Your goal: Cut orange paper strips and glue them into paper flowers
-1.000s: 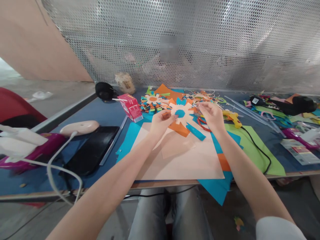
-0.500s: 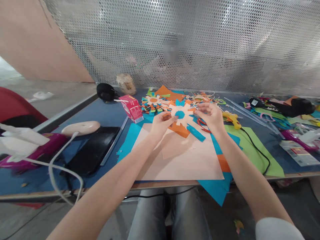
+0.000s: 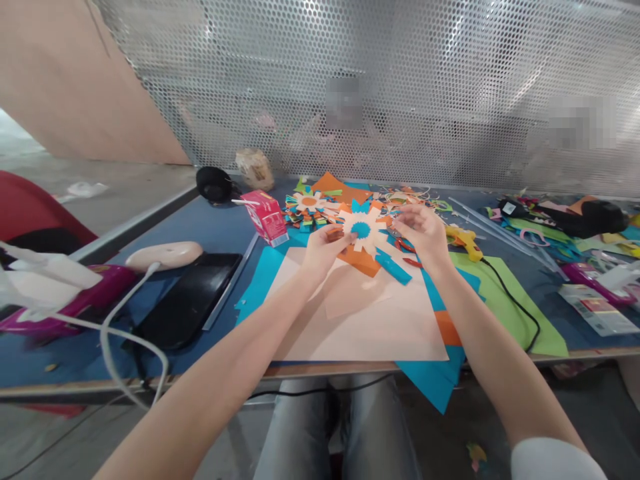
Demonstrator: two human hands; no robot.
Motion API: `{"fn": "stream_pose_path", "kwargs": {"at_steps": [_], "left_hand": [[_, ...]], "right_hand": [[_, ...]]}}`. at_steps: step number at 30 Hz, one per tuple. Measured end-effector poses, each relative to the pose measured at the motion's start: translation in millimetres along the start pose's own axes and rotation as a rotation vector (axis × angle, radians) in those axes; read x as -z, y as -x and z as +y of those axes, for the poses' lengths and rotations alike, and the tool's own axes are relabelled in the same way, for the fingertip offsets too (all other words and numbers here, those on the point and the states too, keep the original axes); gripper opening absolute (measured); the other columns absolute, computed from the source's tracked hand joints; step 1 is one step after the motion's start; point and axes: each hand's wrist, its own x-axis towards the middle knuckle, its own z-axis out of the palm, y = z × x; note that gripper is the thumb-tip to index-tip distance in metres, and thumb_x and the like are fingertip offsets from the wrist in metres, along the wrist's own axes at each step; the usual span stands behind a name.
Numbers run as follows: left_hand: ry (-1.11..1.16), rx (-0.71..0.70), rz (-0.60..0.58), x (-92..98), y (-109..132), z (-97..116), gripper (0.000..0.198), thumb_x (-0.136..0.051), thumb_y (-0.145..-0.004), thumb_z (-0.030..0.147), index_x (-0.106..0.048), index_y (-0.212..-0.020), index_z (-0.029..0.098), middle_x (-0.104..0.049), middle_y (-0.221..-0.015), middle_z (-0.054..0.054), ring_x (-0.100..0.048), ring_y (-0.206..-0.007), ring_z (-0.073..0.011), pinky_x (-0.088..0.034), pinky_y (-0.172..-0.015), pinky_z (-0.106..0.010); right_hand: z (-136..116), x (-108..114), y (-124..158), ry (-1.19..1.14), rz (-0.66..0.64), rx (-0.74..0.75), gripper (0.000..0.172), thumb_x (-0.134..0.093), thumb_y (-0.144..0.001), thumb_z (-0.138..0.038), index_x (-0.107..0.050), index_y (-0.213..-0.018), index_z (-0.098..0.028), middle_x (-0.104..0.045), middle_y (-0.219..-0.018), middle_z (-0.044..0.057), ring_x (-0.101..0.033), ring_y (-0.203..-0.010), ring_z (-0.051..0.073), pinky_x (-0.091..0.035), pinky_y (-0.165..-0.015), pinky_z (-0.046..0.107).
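Note:
My left hand (image 3: 325, 245) pinches the left edge of a pale paper flower (image 3: 373, 221) with a toothed ring around a blue centre. Blue and orange tabs stick out behind its pale ones. My right hand (image 3: 424, 228) is at the flower's right side, thumb and fingers drawn together; whatever is between its fingertips is too small to make out. Under both hands lies a large pale paper sheet (image 3: 350, 333). A blue paper strip (image 3: 393, 268) and red-handled scissors (image 3: 413, 263) lie just below the flower.
A pink carton (image 3: 267, 217) with a straw stands at the left. Another paper flower (image 3: 309, 201) lies among scraps behind. To the right is a yellow glue gun (image 3: 465, 241) on green paper (image 3: 520, 313). A black phone (image 3: 193, 300) and a white cable (image 3: 105, 333) are at the left.

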Motion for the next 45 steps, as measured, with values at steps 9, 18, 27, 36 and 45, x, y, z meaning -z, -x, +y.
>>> {"fn": "stream_pose_path", "kwargs": {"at_steps": [9, 18, 27, 36, 45], "left_hand": [[-0.075, -0.072, -0.069, 1.0, -0.2, -4.1, 0.033, -0.077, -0.048, 0.033, -0.056, -0.065, 0.014, -0.055, -0.056, 0.004, -0.050, -0.050, -0.0071, -0.039, -0.047, -0.019], [-0.075, -0.079, -0.031, -1.4, -0.2, -3.7, 0.034, -0.076, -0.047, 0.033, -0.052, -0.064, 0.015, -0.053, -0.054, 0.005, -0.048, -0.048, -0.0066, -0.037, -0.047, -0.019], [-0.069, -0.076, -0.014, -1.1, -2.5, -6.7, 0.038, -0.077, -0.043, 0.035, -0.052, -0.065, 0.016, -0.053, -0.055, 0.005, -0.052, -0.052, -0.0088, -0.039, -0.051, -0.020], [-0.092, -0.068, -0.042, -1.5, -0.8, -5.1, 0.035, -0.076, -0.045, 0.033, -0.054, -0.066, 0.015, -0.054, -0.058, 0.003, -0.053, -0.055, -0.0086, -0.041, -0.053, -0.020], [-0.178, -0.106, -0.048, 0.3, -2.3, -8.7, 0.033, -0.074, -0.048, 0.036, -0.056, -0.067, 0.016, -0.055, -0.061, 0.002, -0.054, -0.059, -0.0110, -0.042, -0.057, -0.022]], "right_hand": [[6.5, -4.7, 1.7, 0.025, -0.022, -0.076, 0.038, -0.072, -0.056, -0.031, -0.056, -0.088, -0.019, -0.067, -0.088, 0.006, -0.064, -0.082, 0.018, -0.052, -0.074, 0.033], [5.6, -3.7, 1.8, 0.044, 0.005, -0.073, 0.039, -0.072, -0.056, -0.031, -0.056, -0.089, -0.019, -0.067, -0.084, 0.004, -0.063, -0.079, 0.017, -0.051, -0.074, 0.034], [4.7, -6.4, 2.9, 0.012, -0.033, -0.074, 0.041, -0.071, -0.056, -0.030, -0.054, -0.091, -0.019, -0.066, -0.089, 0.005, -0.062, -0.081, 0.017, -0.050, -0.073, 0.032], [-1.5, -10.5, 8.0, 0.036, -0.058, -0.117, 0.035, -0.068, -0.059, -0.029, -0.055, -0.090, -0.019, -0.065, -0.074, 0.001, -0.061, -0.067, 0.014, -0.046, -0.060, 0.028], [2.7, -9.0, 6.7, 0.068, -0.059, -0.130, 0.034, -0.067, -0.060, -0.031, -0.056, -0.089, -0.019, -0.066, -0.078, 0.003, -0.062, -0.071, 0.016, -0.048, -0.063, 0.029]]}}
